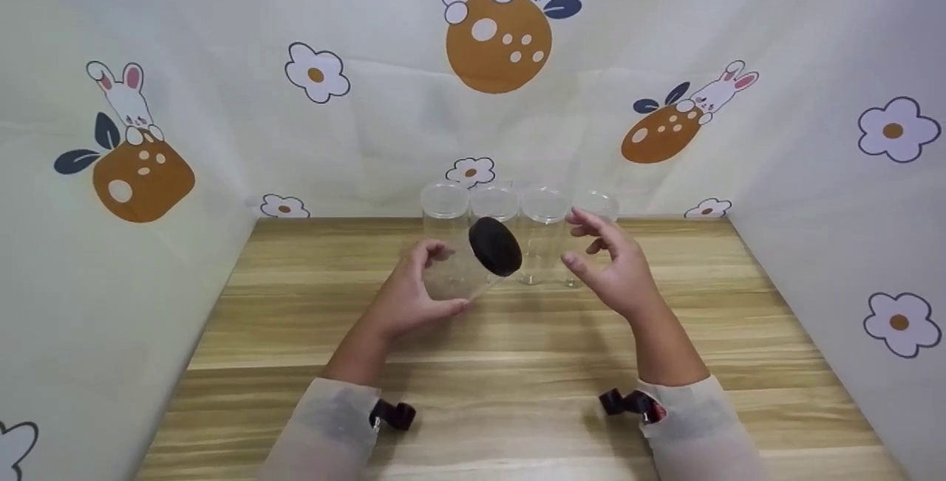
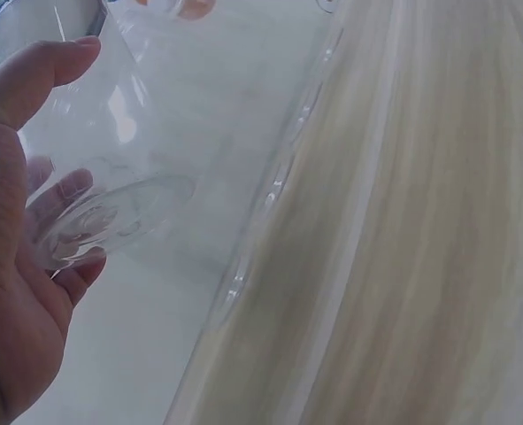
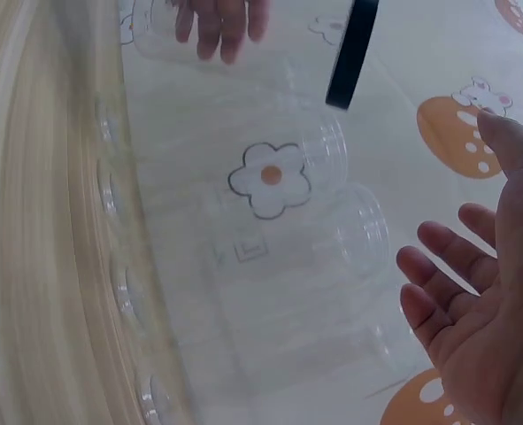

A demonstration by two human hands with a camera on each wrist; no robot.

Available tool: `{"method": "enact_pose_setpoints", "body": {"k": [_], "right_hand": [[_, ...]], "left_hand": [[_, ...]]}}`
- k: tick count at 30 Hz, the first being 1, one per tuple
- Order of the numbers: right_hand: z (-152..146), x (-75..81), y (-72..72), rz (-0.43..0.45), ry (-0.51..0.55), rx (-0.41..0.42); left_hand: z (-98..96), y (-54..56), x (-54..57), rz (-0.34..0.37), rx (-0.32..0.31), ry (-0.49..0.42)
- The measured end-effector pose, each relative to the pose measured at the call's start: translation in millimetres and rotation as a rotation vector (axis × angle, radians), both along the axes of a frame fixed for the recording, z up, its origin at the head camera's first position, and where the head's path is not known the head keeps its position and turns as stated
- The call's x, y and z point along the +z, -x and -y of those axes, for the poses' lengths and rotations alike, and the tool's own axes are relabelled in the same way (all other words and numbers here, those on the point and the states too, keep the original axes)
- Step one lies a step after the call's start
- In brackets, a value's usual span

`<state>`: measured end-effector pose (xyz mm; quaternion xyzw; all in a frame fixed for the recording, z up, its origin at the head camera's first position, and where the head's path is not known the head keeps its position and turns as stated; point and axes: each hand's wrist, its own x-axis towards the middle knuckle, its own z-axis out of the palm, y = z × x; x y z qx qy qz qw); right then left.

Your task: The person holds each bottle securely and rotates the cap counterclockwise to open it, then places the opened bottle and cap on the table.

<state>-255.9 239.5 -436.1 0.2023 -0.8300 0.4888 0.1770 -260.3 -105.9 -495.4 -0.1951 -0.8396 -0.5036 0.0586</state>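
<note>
My left hand (image 1: 408, 295) grips a clear jar (image 1: 447, 274), tilted with its black lid (image 1: 495, 247) up and to the right. In the left wrist view, thumb and fingers wrap the jar's transparent wall (image 2: 119, 115), its round base low beside the fingertips. My right hand (image 1: 615, 268) is held apart from that jar, fingers loosely bent with nothing between them. Beyond both hands stands a row of several upright clear jars (image 1: 545, 207) with no dark lids on them. The right hand partly covers the rightmost jar (image 1: 602, 204).
The wood-grain table (image 1: 502, 385) runs back to a pale cloth wall (image 1: 384, 141) printed with rabbits, oranges and flowers. Cloth walls also rise at left and right. A small black device (image 1: 395, 414) sits at the left cuff, another (image 1: 624, 401) at the right.
</note>
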Motion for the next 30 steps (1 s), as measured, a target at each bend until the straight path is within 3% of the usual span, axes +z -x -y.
{"method": "enact_pose_setpoints", "body": {"k": [7, 12, 20, 30], "right_hand": [[15, 5.5, 0.9, 0.017, -0.019, 0.044], [24, 10.0, 2.0, 0.021, -0.021, 0.063], [37, 13.6, 4.6, 0.039, -0.083, 0.003], [49, 13.1, 2.7, 0.093, -0.074, -0.073]], "left_hand": [[-19.8, 3.0, 1.5, -0.017, -0.009, 0.049], [-30.6, 5.5, 4.3, -0.025, -0.011, 0.029], [-43.8, 7.5, 7.9, -0.008, 0.003, 0.011], [-53.4, 7.3, 10.2, -0.047, -0.015, 0.021]]}}
